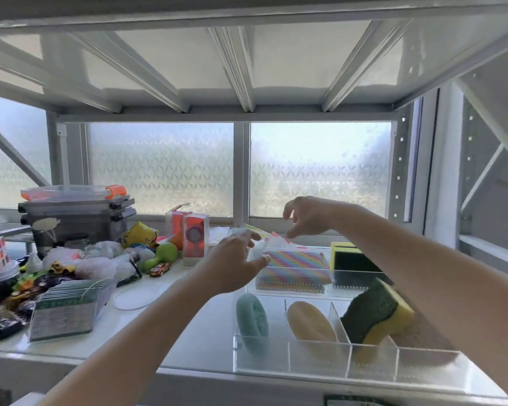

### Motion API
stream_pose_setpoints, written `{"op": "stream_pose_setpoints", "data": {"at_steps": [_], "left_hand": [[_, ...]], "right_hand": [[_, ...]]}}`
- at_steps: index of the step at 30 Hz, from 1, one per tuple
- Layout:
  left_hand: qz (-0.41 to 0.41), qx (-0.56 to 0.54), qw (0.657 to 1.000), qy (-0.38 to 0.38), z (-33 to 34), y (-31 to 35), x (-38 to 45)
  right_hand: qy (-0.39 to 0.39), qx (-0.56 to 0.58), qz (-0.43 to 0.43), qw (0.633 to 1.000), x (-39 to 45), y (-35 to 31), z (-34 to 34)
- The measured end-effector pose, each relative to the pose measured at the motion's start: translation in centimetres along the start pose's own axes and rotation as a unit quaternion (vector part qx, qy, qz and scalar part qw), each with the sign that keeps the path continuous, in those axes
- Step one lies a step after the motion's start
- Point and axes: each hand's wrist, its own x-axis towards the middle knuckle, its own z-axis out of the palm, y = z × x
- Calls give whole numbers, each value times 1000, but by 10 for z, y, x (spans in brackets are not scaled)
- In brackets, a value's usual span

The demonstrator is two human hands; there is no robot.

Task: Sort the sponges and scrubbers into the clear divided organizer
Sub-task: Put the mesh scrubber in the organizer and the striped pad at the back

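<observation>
Risk first: the rainbow-striped scrubber [295, 266] is perched across the top of the far row of the clear divided organizer [314, 364], not seated in a compartment. If it is nudged by the left hand [232, 266], a slide off the near edge or a tilt onto the dividers is likely.

Second risk: the thin pale packet [272, 237] beyond the organizer looks flimsy. A pinch on one corner could let it fold or slip, and neighbouring items by the window could be dragged along.

Third: the green-and-yellow sponge [376, 313] is leaned tilted against a divider rather than lying flat. It could be tipped out if the organizer is knocked by a forearm.

Grip:
- Left hand: fingers loosely spread, thumb near the left edge of the rainbow-striped scrubber. Contact looks probable but cannot be confirmed. Nothing is enclosed.
- Right hand [308, 216]: held above the far side of the organizer, fingers curled downward and parted, fingertips just over the pale packet. Nothing is seen clamped; whether the packet is touched cannot be told.

Placement so far:
- Teal round scrubber [252, 320]: near-left compartment, stood on edge.
- Tan oval sponge [310, 320]: next compartment to the right.
- Black-and-yellow sponge [352, 259]: far right, at the organizer's far corner.

Cluttered toys and boxes at left are not involved.
</observation>
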Motion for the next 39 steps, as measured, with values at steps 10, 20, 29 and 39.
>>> {"op": "stream_pose_setpoints", "data": {"at_steps": [10,20,29,39], "left_hand": [[-75,51,993,-80,-7,27,37],[-121,136,974,-137,7,37,52],[-120,219,949,-191,26,52,59],[-124,191,949,-219,28,44,70]], "right_hand": [[-23,21,125,992,-25,31,-31],[-40,63,150,986,-20,15,0],[-147,57,211,965,6,5,34],[-173,87,190,962,-1,15,38]]}}
